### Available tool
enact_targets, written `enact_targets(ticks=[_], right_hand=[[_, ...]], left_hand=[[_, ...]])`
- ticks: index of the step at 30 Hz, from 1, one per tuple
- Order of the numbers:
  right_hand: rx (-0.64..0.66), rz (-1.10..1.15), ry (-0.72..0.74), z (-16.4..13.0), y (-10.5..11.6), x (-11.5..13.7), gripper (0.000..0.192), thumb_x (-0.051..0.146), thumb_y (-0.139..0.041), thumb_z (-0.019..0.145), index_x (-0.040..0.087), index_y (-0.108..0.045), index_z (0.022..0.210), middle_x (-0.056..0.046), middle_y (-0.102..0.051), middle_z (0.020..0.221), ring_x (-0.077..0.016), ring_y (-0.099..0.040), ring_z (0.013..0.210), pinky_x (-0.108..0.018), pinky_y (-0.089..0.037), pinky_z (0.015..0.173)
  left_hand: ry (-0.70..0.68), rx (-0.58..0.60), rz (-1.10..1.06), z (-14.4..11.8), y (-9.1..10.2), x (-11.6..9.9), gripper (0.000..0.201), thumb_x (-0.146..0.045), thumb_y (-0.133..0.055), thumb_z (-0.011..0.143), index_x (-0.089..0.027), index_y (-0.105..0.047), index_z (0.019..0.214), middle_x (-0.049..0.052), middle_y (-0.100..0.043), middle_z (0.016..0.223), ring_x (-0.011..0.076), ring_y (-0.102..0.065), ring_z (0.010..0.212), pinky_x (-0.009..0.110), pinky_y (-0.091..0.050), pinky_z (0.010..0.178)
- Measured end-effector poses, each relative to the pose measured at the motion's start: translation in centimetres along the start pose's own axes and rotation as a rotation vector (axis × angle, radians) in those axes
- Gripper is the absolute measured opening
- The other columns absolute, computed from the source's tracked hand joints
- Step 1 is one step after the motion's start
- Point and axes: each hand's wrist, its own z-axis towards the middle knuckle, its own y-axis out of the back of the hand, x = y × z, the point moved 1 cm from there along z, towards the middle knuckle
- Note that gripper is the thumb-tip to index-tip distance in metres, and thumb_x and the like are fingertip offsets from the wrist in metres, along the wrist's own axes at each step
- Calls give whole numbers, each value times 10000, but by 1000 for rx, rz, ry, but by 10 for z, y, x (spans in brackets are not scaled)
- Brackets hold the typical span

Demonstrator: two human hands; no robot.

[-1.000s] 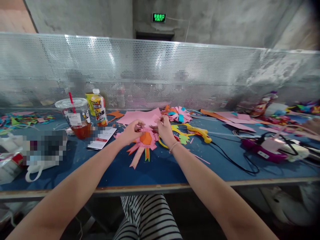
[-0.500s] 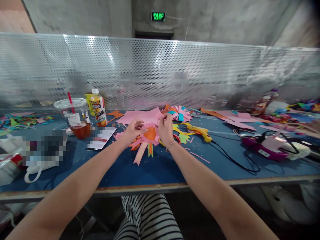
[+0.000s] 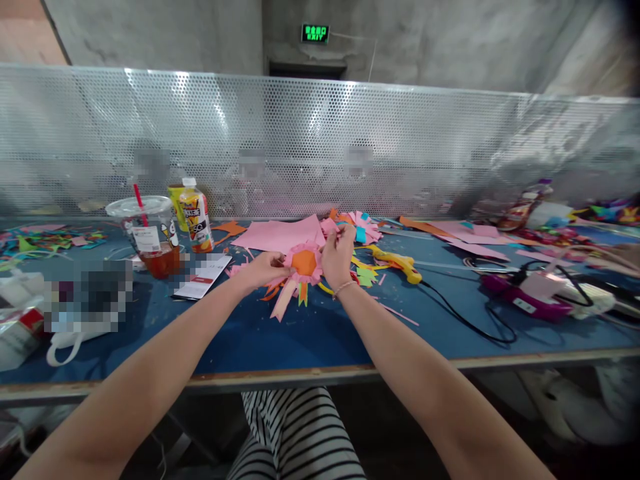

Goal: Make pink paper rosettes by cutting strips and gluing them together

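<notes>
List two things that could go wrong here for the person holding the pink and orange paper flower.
The thin pink and orange paper flower, pinched between left hand and right hand, could tear or crease. The clear plastic cup of reddish drink stands on the blue table near paper; a knock might spill it.

Both forearms are bare, without sleeves. A thin pale bracelet [image 3: 344,288] circles the right wrist. Black-and-white striped trousers [image 3: 295,433] cover the lap at six o'clock.
</notes>
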Motion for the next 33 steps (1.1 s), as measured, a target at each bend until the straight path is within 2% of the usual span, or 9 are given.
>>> enact_targets(ticks=[3, 8, 13, 15, 18, 22, 24, 28, 33], right_hand=[[-22, -1, -8, 1, 1, -3, 195, 378, -315, 881, 196, -374, 916, -58, -467, 856, -163, -533, 786, -329, -446, 707], [-16, -9, 15, 1, 2, -1, 176, 354, -318, 877, 195, -379, 923, -73, -476, 887, -172, -526, 836, -343, -436, 761], [-5, -51, 66, 0, 1, 5, 97, 280, -347, 854, 198, -385, 889, -74, -479, 894, -174, -500, 844, -360, -409, 821], [14, -57, 81, 1, -1, 3, 83, 271, -369, 842, 199, -398, 873, -69, -484, 886, -176, -499, 848, -368, -405, 834], [74, 6, 70, 6, -1, -2, 95, 280, -403, 831, 203, -427, 881, -55, -495, 884, -167, -522, 836, -353, -441, 790], [115, 137, 17, 20, 9, -4, 149, 311, -424, 832, 211, -473, 931, -42, -504, 894, -134, -563, 705, -279, -483, 590], [102, 103, 108, 25, 17, 1, 141, 300, -443, 830, 211, -520, 908, -41, -517, 893, -127, -563, 696, -270, -489, 586], [91, -51, 378, 26, 27, 17, 155, 231, -469, 825, 229, -568, 944, -44, -556, 900, -145, -554, 785, -297, -502, 681], [323, -133, 611, 10, 20, 29, 166, 182, -458, 834, 225, -569, 949, -45, -598, 873, -171, -555, 865, -357, -485, 795]], left_hand=[[-6, 91, -55, -1, -2, 1, 276, -302, -697, 559, -142, -580, 752, 5, -590, 697, 130, -546, 690, 259, -422, 657], [-44, -108, -27, 1, 5, 3, 258, -316, -699, 559, -149, -518, 634, -47, -482, 586, 83, -468, 569, 223, -367, 564], [-13, -243, -133, 4, 15, 6, 293, -280, -743, 490, -148, -550, 667, -42, -509, 602, 82, -481, 548, 226, -364, 544], [-41, -283, -114, 4, 18, 5, 287, -272, -738, 497, -150, -560, 687, -29, -540, 627, 96, -515, 575, 235, -391, 562], [-173, -328, 84, 2, 22, -1, 225, -264, -715, 543, -156, -591, 697, -1, -603, 695, 125, -568, 660, 255, -436, 639], [-364, -464, 487, -1, 29, -6, 108, -261, -607, 689, -177, -634, 751, 20, -654, 742, 148, -595, 714, 273, -456, 697], [-460, -505, 689, -1, 30, -4, 110, -223, -546, 742, -193, -641, 790, 23, -671, 789, 155, -604, 760, 281, -457, 731], [-574, -490, 979, -2, 27, 2, 171, -183, -468, 809, -203, -635, 840, 35, -676, 873, 154, -609, 832, 273, -453, 760], [-624, -487, 1082, -3, 24, 2, 194, -154, -431, 833, -183, -620, 863, 47, -664, 848, 151, -605, 823, 257, -445, 742]])
